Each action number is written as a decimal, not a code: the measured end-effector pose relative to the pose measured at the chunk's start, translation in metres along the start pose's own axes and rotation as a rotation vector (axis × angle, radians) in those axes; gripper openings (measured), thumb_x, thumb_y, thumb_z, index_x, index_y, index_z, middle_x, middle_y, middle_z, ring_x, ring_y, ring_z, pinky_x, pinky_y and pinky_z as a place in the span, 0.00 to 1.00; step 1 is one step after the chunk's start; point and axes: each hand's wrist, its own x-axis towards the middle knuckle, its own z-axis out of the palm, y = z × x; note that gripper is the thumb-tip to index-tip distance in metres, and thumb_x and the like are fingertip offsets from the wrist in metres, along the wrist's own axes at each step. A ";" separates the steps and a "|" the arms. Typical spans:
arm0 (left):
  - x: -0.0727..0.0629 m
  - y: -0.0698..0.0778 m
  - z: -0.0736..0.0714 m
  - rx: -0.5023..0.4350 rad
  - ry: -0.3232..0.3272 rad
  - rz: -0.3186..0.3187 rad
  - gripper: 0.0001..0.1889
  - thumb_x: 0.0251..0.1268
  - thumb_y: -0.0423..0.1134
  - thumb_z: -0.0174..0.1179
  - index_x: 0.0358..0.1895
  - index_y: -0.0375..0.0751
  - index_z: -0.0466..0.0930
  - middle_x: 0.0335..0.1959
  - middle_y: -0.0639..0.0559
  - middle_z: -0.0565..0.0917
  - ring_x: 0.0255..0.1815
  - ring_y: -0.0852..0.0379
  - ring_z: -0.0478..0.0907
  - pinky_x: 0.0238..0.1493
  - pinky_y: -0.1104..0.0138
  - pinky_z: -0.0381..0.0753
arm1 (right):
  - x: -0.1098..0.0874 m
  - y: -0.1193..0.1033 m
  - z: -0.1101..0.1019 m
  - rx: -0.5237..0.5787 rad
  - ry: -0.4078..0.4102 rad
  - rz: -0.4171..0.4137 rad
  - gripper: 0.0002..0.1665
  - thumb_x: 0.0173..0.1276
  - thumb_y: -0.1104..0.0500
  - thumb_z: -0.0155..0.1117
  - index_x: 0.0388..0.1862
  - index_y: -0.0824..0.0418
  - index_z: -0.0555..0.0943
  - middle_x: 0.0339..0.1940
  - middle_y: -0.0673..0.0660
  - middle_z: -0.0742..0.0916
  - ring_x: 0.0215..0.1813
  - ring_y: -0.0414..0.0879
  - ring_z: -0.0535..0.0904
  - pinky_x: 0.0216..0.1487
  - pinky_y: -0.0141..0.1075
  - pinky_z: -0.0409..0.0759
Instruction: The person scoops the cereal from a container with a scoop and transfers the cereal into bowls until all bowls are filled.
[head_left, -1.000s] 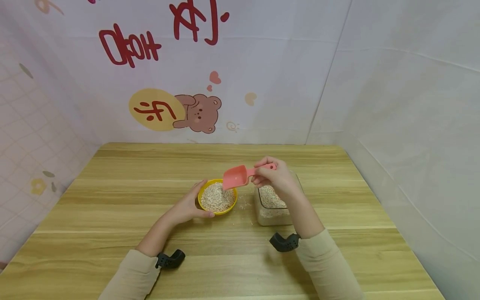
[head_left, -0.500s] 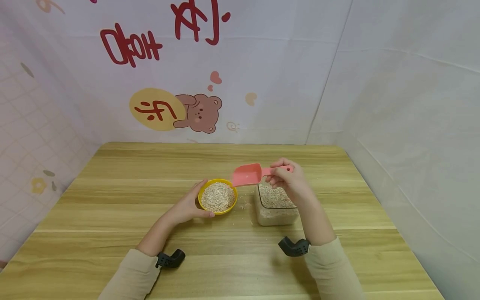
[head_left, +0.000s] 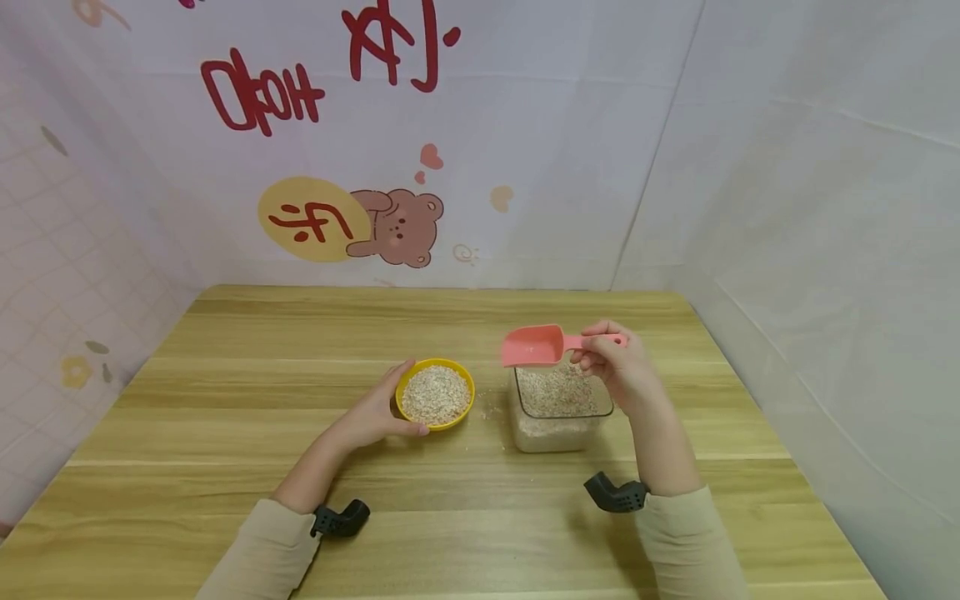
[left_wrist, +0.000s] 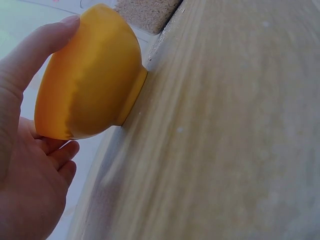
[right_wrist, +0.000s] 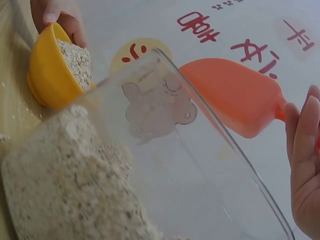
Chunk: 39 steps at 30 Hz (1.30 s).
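Note:
A yellow bowl (head_left: 436,427) full of oats (head_left: 435,395) stands on the table, and my left hand (head_left: 375,414) holds its left side, thumb near the front and fingers behind. In the left wrist view the bowl (left_wrist: 100,75) rests upright on its foot. My right hand (head_left: 618,367) pinches the handle of a pink scoop (head_left: 534,346), whose blade points left and looks bare apart from a few specks. The scoop hangs above the back of a clear container (head_left: 558,437) holding oats (head_left: 555,392). In the right wrist view, the scoop (right_wrist: 235,95) shows beyond the container's rim.
Loose flakes (head_left: 491,408) lie on the wooden table (head_left: 450,517) between bowl and container. A white printed cloth (head_left: 562,167) hangs behind the table's far edge, with another white sheet (head_left: 825,292) along the right. Each wrist bears a black camera mount (head_left: 617,493).
My right hand has carried the scoop rightward from over the bowl's rim to above the container. The left hand and the bowl have stayed in place.

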 end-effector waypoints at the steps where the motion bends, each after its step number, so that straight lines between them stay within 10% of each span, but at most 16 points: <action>1: 0.000 0.000 0.000 0.002 0.000 0.000 0.63 0.40 0.53 0.77 0.76 0.38 0.44 0.75 0.37 0.47 0.74 0.36 0.44 0.66 0.37 0.48 | -0.001 -0.001 -0.002 0.000 0.002 -0.002 0.15 0.68 0.76 0.47 0.31 0.61 0.78 0.18 0.56 0.85 0.18 0.39 0.79 0.22 0.27 0.78; 39: 0.001 -0.001 0.000 0.001 0.000 0.018 0.62 0.41 0.54 0.77 0.76 0.38 0.45 0.75 0.38 0.48 0.74 0.38 0.44 0.67 0.39 0.47 | -0.004 0.012 -0.038 -0.216 -0.017 0.053 0.05 0.68 0.73 0.53 0.39 0.68 0.75 0.20 0.57 0.85 0.14 0.38 0.71 0.15 0.27 0.67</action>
